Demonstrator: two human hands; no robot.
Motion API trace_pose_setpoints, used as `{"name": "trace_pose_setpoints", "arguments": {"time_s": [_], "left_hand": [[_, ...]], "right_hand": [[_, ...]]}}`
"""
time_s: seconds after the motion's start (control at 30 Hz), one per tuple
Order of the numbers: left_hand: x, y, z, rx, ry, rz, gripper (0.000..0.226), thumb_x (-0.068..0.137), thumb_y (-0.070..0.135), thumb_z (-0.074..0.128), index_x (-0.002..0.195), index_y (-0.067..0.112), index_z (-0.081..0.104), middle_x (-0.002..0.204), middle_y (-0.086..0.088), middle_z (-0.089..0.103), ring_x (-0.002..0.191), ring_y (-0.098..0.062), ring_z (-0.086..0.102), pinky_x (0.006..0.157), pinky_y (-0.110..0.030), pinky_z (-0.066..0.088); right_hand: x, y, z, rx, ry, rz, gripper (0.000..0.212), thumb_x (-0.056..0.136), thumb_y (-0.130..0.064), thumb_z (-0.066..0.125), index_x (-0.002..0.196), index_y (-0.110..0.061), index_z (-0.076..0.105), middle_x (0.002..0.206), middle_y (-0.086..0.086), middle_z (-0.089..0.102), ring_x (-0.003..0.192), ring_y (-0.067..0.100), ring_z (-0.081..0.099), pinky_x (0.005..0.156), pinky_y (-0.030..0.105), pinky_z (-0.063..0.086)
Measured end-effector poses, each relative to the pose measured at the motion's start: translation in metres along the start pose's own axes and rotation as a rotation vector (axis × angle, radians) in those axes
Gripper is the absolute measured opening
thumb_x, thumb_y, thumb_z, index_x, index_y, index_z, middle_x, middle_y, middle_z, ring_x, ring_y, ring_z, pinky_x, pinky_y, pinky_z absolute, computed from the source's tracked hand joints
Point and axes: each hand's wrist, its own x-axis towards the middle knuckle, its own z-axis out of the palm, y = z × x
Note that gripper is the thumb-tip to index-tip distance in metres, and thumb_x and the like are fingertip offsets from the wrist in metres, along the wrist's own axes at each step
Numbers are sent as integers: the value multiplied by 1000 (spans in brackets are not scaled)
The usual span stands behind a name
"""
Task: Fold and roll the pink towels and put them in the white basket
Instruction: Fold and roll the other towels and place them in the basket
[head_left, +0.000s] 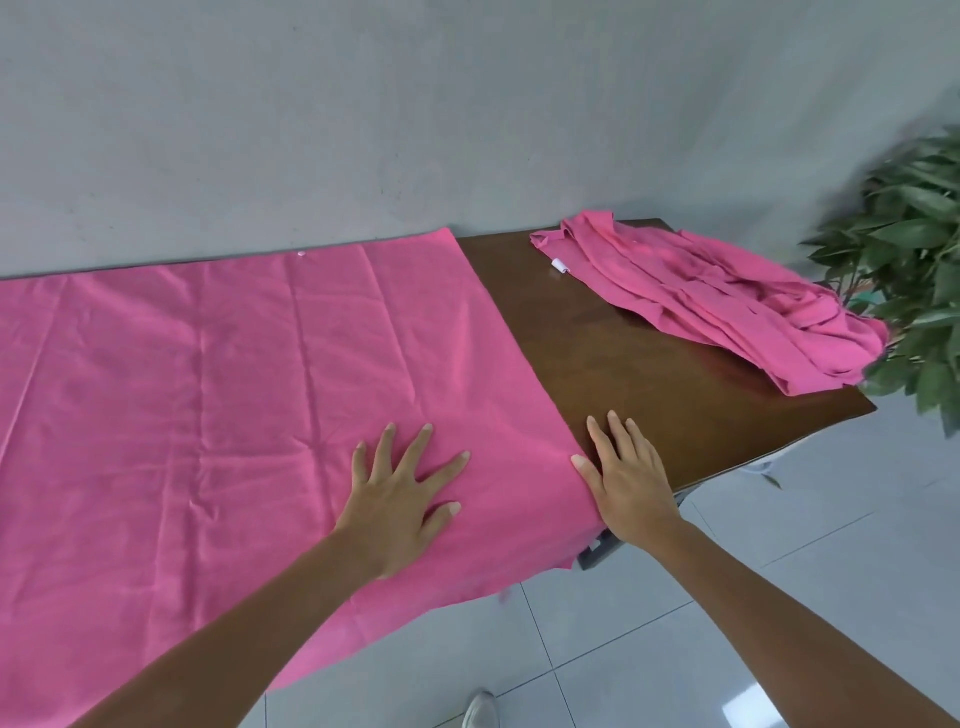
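Note:
A large pink towel (208, 389) lies spread flat over the left and middle of the brown table (597, 338), its near edge hanging over the front. My left hand (405, 493) rests flat on it with fingers spread, near its right side. At the towel's right edge, my right hand (623, 473) lies flat with straight fingers, thumb touching the cloth and fingers on the bare wood. A crumpled pile of pink towels (717, 296) sits at the table's far right corner. No white basket is in view.
A grey wall (363, 114) runs right behind the table. A leafy green plant (914, 270) stands past the table's right end, brushing the pile. Pale floor tiles (727, 597) lie in front, with a shoe (480, 709) at the bottom.

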Motion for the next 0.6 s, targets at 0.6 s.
{"name": "trace_pose_setpoints", "arguments": {"time_s": [0.6], "left_hand": [[125, 6, -36, -303, -39, 35, 116, 70, 97, 5, 155, 26, 38, 163, -1, 32, 150, -20, 25, 124, -43, 21]], "right_hand": [[-23, 21, 11, 466, 92, -6, 69, 96, -71, 25, 147, -30, 47, 168, -6, 20, 156, 12, 4, 124, 37, 5]]}}
